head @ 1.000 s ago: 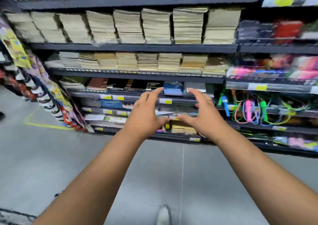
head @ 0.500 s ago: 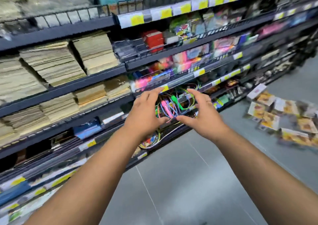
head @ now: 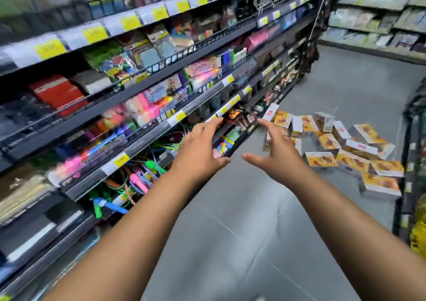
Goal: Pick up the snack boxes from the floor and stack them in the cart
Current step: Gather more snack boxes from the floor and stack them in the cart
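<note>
Several orange-and-white snack boxes [head: 350, 160] lie scattered in a heap on the grey floor at the right, some flat, some tilted on each other. My left hand [head: 200, 153] and my right hand [head: 274, 153] are stretched out in front of me at chest height, fingers spread, holding nothing. The right hand partly covers the nearest boxes of the heap in the view. A dark wire cart [head: 412, 162] shows at the right edge, just beside the boxes; only its side is visible.
A long dark shelf unit [head: 161, 107] full of stationery and toys with yellow price tags runs along my left. More shelves [head: 380, 19] stand across the far end of the aisle. Grey floor [head: 242, 231] stretches between me and the boxes.
The view has swung to the right along the shelves, bringing the box heap and the cart's side closer into sight. Both hands stay outstretched and empty in the same pose.
</note>
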A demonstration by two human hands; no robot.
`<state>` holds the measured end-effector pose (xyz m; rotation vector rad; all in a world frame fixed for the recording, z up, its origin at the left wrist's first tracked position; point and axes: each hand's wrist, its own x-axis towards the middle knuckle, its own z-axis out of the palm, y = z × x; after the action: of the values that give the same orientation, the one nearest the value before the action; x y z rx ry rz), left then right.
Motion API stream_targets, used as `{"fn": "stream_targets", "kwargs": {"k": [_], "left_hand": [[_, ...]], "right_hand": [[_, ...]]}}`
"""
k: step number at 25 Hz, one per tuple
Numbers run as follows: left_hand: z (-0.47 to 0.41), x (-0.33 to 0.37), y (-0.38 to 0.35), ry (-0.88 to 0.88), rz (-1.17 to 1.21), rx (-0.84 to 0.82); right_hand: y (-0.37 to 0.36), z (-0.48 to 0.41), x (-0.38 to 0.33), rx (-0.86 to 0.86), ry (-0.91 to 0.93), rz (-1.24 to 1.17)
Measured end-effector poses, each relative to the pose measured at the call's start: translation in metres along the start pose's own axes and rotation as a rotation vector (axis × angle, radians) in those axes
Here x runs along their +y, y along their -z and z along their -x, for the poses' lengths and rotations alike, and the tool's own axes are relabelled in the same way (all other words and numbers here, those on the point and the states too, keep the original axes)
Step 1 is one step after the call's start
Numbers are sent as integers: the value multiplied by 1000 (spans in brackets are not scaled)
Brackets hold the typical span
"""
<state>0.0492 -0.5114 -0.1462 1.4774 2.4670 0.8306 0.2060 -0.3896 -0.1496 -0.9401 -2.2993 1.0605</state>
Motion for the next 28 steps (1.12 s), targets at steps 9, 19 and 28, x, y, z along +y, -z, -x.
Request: {"fn": "stream_targets", "kwargs": {"k": [9,19,28], "left_hand": [[-177,59,-91,-125,36,-106],[-416,62,-173,-235,50,-263],[-589,103,-277,-352,-22,-428]], "right_hand": [[89,-118,102,112,-116,34],[124,-303,193,248,-298,43],[168,-420,305,320,-485,37]]}}
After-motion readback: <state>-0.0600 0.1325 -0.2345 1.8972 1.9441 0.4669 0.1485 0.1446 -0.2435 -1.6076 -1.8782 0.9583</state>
